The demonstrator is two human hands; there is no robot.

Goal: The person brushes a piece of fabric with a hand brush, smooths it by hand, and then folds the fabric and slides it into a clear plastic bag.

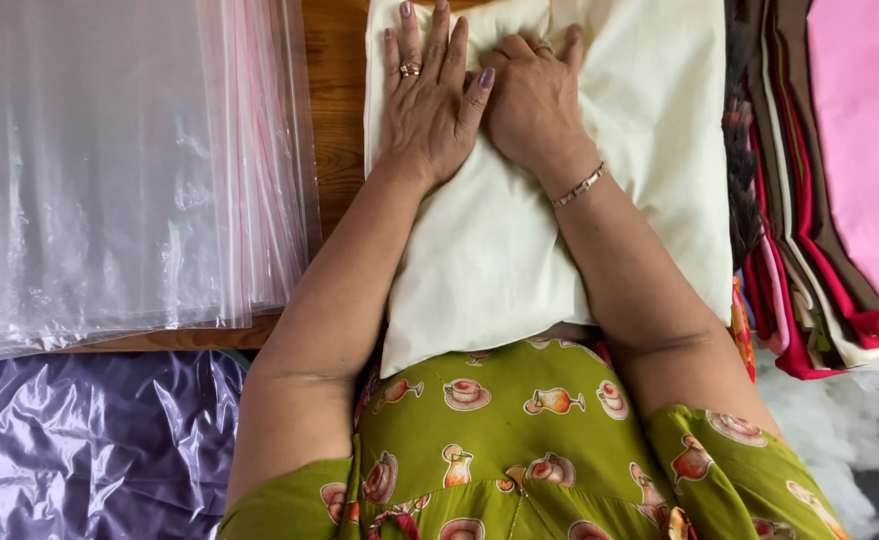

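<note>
Pressing down with my left hand (428, 105), fingers spread and palm flat on the cream cushion (550, 210). My right hand (532, 95) sits touching it, just to the right, knuckles bent and fingertips curled into the fabric, bunching a little fold rather than holding anything free. Judging by the soft dimple under both palms, I'd say they bear down to flatten the filling.

The cushion lies under both hands and runs back along my forearms to my lap. Its cover is matte woven cotton, plump, with rounded edges.

Left of the left hand, past a strip of bare wooden table (335, 110), lies a stack of clear plastic bags (120, 170), glossy, crinkled, with pink seal strips along one side. Nearer me on that side is shiny purple sheeting (90, 440). Right of the right hand sit folded fabrics (830, 200): pink, brown, red, cream.
</note>
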